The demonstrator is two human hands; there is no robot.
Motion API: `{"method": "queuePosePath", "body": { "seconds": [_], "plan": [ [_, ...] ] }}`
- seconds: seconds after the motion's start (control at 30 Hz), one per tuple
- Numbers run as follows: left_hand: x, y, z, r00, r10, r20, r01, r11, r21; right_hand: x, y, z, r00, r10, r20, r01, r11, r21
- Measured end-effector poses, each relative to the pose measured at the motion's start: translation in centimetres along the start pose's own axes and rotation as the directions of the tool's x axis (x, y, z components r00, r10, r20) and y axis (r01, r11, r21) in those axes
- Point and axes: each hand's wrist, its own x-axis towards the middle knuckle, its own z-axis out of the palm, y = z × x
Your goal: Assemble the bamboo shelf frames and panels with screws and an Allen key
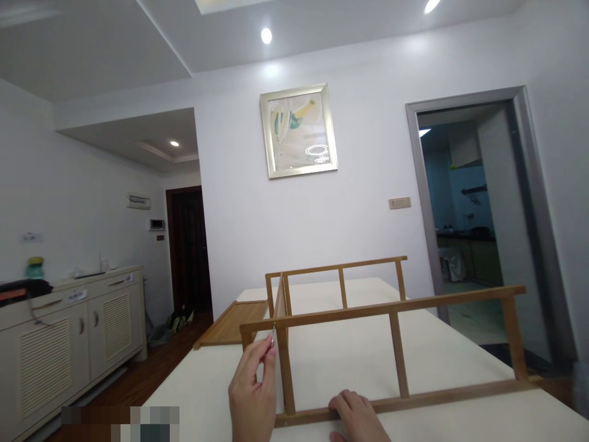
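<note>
A wooden rack frame (398,353) stands on its side on the white table, its two ladder-like sides joined near the left end by an upright wooden panel (280,298). My left hand (253,383) is closed in a pinch on a thin metal rod (273,336), whose tip meets the near side's upper rail by the panel. Whether the rod is a hex key or a screw I cannot tell. Lower down, my right hand (356,417) has its fingers curled over the near side's bottom rail.
Another wooden panel (230,325) lies flat on the left part of the white table (340,350). A white cabinet (73,344) stands against the left wall, with a dark bag (25,287) on top. An open doorway (469,233) is at the right.
</note>
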Motion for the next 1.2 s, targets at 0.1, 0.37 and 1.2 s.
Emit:
{"method": "queuePosePath", "body": {
  "seconds": [0.1, 0.37, 1.2],
  "plan": [
    [0.1, 0.2, -0.2, 0.998, 0.062, -0.001, -0.062, 0.997, 0.035, -0.1, -0.2, -0.2, 1.000, -0.003, -0.018, 0.003, 1.000, 0.003],
    [0.2, 0.6, -0.5, 0.993, 0.110, -0.042, -0.109, 0.994, 0.026, -1.1, -1.2, -1.4, 0.993, -0.016, -0.115, 0.015, 1.000, -0.005],
    [-3.4, -3.2, -4.2, 0.751, -0.317, 0.579, 0.268, 0.948, 0.170, -0.7, -1.3, -2.4, 0.998, 0.003, -0.066, -0.006, 0.999, -0.040]
  ]
}}
